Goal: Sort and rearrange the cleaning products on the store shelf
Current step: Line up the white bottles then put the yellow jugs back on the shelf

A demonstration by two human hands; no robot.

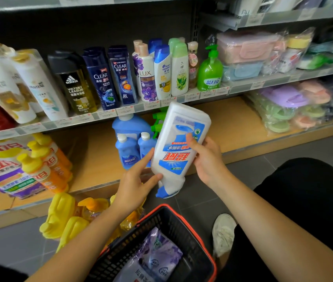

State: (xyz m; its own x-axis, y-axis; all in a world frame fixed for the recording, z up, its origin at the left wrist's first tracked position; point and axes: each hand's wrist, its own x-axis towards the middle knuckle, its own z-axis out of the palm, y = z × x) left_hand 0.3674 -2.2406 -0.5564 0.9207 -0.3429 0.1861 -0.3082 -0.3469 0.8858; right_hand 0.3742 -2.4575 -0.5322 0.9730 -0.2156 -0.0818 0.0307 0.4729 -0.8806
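While the right thumb (191, 141) presses flat across the front label, the other fingers of the right hand (207, 159) wrap behind the right side of the white bottle (181, 127), a firm grip. Left hand (135, 186): index finger (145, 159) straight along the bottle's left edge, thumb tip touching the shoulder near the neck; the remaining fingers are hidden, cannot tell.

Bottle is smooth matte plastic, flat-sided with rounded corners, held upside down and tilted, base toward the shelves. Blue-and-white label with red characters reads inverted. Angled blue cap (162, 193) points at the floor. It hangs in the air, near of the bottom shelf (232, 123), a bare wood-look board, and above a basket.

Just behind the bottle on that shelf: glossy blue detergent bottles (128, 149) with white caps, partly covered by it, and green spray triggers (158, 123). Left: orange dish-soap bottles (48, 165) with yellow tops. On the grey tile floor, near left, yellow jugs (63, 216).

Near centre, the basket (173, 222) is black mesh with a red rim and holds a purple pouch (157, 255). The shelf above carries upright shampoo bottles (100, 78) and a green pump bottle (210, 70). Far right: plastic-wrapped slippers (287, 106).
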